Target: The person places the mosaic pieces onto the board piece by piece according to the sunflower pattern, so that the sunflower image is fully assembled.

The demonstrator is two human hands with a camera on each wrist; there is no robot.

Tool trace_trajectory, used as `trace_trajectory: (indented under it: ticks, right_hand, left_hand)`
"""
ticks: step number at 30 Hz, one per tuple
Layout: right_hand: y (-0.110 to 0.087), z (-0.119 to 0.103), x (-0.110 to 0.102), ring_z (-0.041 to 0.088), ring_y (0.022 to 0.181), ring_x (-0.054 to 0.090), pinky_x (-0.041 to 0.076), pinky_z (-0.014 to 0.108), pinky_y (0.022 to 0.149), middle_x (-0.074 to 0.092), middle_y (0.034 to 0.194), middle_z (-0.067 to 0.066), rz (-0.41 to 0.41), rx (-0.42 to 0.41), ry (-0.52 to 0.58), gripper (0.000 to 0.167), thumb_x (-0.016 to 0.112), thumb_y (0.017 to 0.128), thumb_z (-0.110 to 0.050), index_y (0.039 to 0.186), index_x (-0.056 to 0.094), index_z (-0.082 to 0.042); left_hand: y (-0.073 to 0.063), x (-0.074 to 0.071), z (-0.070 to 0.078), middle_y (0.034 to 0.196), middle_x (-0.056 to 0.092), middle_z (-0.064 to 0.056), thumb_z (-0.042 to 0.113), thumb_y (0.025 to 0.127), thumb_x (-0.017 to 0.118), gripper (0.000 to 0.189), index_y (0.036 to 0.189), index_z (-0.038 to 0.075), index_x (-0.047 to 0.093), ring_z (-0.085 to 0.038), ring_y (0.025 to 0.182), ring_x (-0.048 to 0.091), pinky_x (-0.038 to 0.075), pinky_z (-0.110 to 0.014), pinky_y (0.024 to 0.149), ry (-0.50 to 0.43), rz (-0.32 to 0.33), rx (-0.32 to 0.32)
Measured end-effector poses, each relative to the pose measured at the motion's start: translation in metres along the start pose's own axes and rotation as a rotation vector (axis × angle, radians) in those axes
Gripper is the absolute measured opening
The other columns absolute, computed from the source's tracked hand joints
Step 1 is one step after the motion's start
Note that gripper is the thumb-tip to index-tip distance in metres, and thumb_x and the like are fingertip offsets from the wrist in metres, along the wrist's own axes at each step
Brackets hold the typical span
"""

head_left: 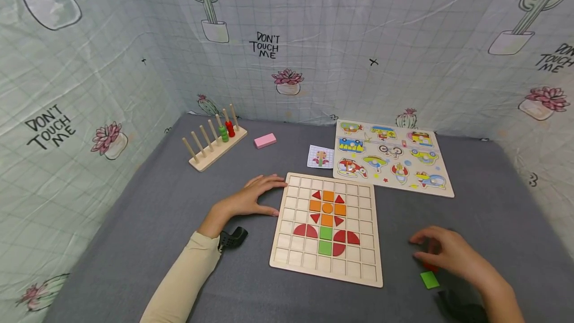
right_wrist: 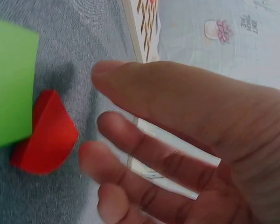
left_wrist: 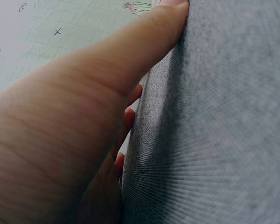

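Note:
A wooden grid board point(head_left: 358, 259) lies on the grey cloth, bearing orange, red and green flat pieces in some of its squares. At its left edge rests my left hand point(head_left: 253, 198), thumb and fingers spread, fingertips at the rim. The left wrist view shows the thumb point(left_wrist: 149, 39) low over the cloth. To the board's right, my right hand point(head_left: 453, 253) hovers with fingers loosely bent and nothing between them. Just beside it lie a green square piece point(head_left: 429, 279) and a red curved piece point(right_wrist: 53, 137), partly hidden by the hand in the head view.
A pattern card point(head_left: 320, 157) lies behind the board, beside a vehicle puzzle board point(head_left: 390, 156) at the back right. A pink block point(head_left: 265, 140) and a peg rack point(head_left: 217, 149) with red and green beads stand at the back left. A printed cloth point(head_left: 323, 39) hangs behind.

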State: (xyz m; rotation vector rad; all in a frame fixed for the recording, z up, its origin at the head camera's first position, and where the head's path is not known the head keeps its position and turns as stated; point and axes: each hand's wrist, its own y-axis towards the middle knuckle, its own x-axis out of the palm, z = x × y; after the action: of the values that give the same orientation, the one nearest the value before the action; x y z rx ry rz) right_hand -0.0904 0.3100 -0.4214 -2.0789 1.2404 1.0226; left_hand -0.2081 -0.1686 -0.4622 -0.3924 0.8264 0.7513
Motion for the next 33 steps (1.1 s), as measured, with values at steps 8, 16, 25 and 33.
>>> trace_trajectory:
  ticks: [8, 16, 25, 33]
  right_hand:
    - [-0.005, 0.008, -0.006, -0.002, 0.058, 0.047, 0.042, 0.023, 0.049, 0.061, 0.082, -0.005, -0.085, 0.040, 0.063, 0.024, 0.081, 0.077, -0.011, 0.094, 0.068, 0.000]
    - [-0.005, 0.014, -0.005, -0.002, 0.067, 0.052, 0.048, 0.023, 0.053, 0.060, 0.086, -0.007, -0.137, -0.037, 0.157, 0.023, 0.078, 0.079, -0.003, 0.098, 0.067, 0.004]
    - [-0.005, 0.019, 0.000, -0.001, 0.070, 0.051, 0.047, 0.023, 0.054, 0.059, 0.086, -0.005, -0.054, -0.134, 0.126, 0.028, 0.081, 0.074, 0.001, 0.097, 0.067, 0.000]
    - [-0.005, 0.022, 0.004, -0.003, 0.068, 0.051, 0.048, 0.022, 0.053, 0.059, 0.084, -0.005, -0.036, -0.173, 0.133, 0.026, 0.080, 0.074, 0.004, 0.096, 0.067, 0.000]
  left_hand:
    - [0.000, 0.000, 0.000, 0.154, 0.037, -0.008, 0.035, 0.083, 0.078, 0.075, 0.148, 0.017, 0.043, -0.029, 0.148, 0.019, 0.008, -0.053, 0.119, 0.000, 0.002, 0.001]
    - [0.001, 0.001, 0.000, 0.154, 0.037, -0.008, 0.035, 0.083, 0.078, 0.076, 0.148, 0.018, 0.044, -0.028, 0.149, 0.018, 0.007, -0.052, 0.120, 0.000, 0.004, -0.009]
    - [0.001, 0.001, 0.000, 0.154, 0.037, -0.008, 0.035, 0.083, 0.079, 0.076, 0.148, 0.017, 0.044, -0.028, 0.149, 0.019, 0.007, -0.052, 0.120, 0.002, 0.005, 0.003]
    - [0.000, 0.002, -0.001, 0.154, 0.037, -0.008, 0.035, 0.083, 0.079, 0.076, 0.148, 0.017, 0.043, -0.028, 0.149, 0.019, 0.007, -0.051, 0.120, 0.006, 0.006, 0.002]
